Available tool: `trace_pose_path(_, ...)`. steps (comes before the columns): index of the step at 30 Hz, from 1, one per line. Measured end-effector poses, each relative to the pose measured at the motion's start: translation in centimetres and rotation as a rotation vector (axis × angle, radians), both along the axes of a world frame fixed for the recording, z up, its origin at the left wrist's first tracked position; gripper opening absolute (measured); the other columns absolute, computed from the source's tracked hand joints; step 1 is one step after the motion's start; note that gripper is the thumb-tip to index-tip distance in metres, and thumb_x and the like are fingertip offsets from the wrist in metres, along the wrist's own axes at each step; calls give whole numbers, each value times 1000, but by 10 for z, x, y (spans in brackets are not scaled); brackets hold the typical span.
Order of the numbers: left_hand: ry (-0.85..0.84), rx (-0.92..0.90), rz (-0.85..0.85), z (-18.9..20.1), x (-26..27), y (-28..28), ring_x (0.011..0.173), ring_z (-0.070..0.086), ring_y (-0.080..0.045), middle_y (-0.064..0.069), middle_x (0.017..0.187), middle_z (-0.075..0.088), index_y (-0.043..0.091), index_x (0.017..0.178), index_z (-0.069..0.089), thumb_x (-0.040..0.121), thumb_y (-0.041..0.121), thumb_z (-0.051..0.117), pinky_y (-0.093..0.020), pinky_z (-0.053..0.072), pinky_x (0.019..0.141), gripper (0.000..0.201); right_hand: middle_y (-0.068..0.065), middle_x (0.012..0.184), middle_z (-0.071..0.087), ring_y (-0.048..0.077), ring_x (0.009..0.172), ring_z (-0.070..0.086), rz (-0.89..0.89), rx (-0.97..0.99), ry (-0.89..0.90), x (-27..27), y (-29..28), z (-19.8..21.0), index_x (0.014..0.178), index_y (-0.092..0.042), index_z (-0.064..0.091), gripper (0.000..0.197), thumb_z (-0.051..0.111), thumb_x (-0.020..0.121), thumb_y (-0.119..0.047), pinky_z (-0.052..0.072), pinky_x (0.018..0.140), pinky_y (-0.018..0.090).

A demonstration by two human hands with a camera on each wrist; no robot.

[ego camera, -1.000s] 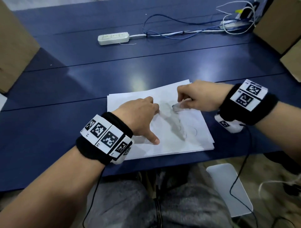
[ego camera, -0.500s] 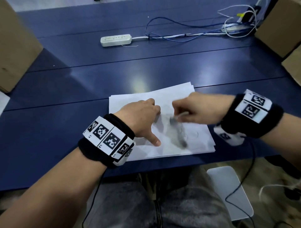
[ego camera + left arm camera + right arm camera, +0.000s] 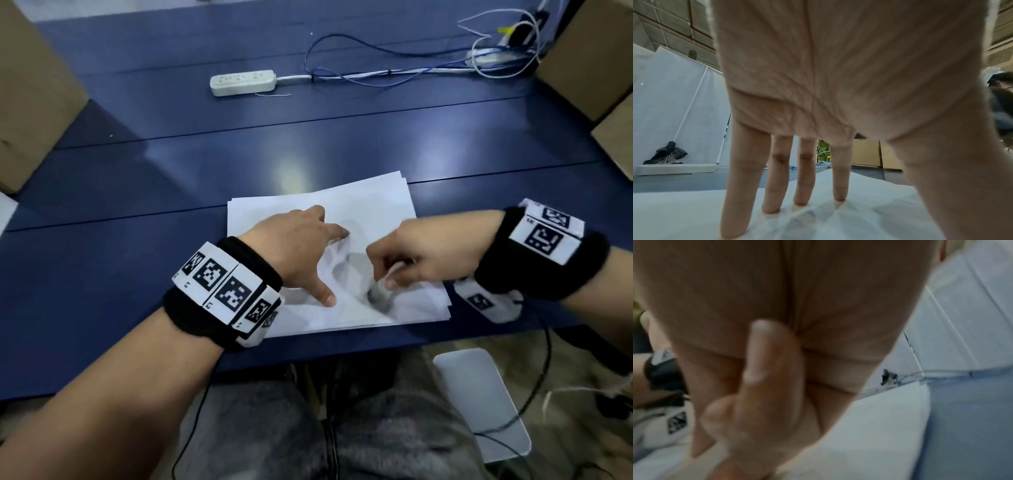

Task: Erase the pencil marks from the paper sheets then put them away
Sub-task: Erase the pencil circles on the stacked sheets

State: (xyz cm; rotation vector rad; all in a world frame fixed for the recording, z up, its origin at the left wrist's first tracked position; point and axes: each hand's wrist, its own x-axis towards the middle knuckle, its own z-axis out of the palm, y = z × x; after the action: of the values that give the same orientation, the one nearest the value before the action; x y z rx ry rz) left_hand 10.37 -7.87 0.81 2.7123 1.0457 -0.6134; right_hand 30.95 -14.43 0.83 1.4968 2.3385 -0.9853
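A small stack of white paper sheets lies on the blue table near its front edge. My left hand presses on the stack with straight, spread fingers, and the top sheet wrinkles beside them. My right hand has curled fingers that pinch a small white eraser, blurred with motion, with its tip on the top sheet near the stack's front right. In the right wrist view the curled fingers hide the eraser. Pencil marks are too smeared by blur to make out.
A white power strip and loose blue and white cables lie at the back of the table. Cardboard boxes stand at the far left and far right. A white stool sits below the table's front edge.
My right hand has slid with the eraser from the middle of the sheet toward me, down to its front right. My left hand stays pressed on the stack; the top sheet now wrinkles more.
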Motion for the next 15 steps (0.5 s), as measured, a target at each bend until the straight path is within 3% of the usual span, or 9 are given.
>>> trace_pose_path(4, 1, -6, 9, 1, 2, 1, 103, 54, -19, 8, 115, 40, 44, 145, 32, 53, 74, 78, -42, 52, 84, 107, -9, 80, 66, 16, 82, 58, -223, 278, -105, 15, 26, 5, 96, -27, 58, 16, 59, 90, -41, 51, 76, 37)
trace_pose_path(6, -4, -3, 19, 1, 2, 0, 103, 53, -18, 9, 113, 40, 44, 145, 33, 54, 75, 76, -41, 52, 84, 105, -7, 81, 66, 18, 84, 58, -224, 293, -98, 18, 24, 3, 96, -26, 57, 16, 58, 92, -42, 50, 75, 37)
trace_pose_path(11, -6, 28, 33, -2, 7, -2, 106, 54, -20, 5, 117, 44, 38, 141, 43, 57, 79, 72, -41, 52, 86, 98, -9, 81, 68, 5, 74, 59, -22, 2, -3, 3, -3, 4, 94, -28, 61, 6, 63, 89, -31, 48, 68, 22)
trace_pose_path(15, -4, 22, 32, 0, 11, -2, 100, 54, -20, 5, 114, 44, 38, 134, 48, 55, 76, 75, -37, 51, 83, 92, -6, 80, 65, 18, 83, 59, -192, 283, -105, 15, 26, 5, 99, -23, 60, 14, 59, 91, -35, 50, 75, 35)
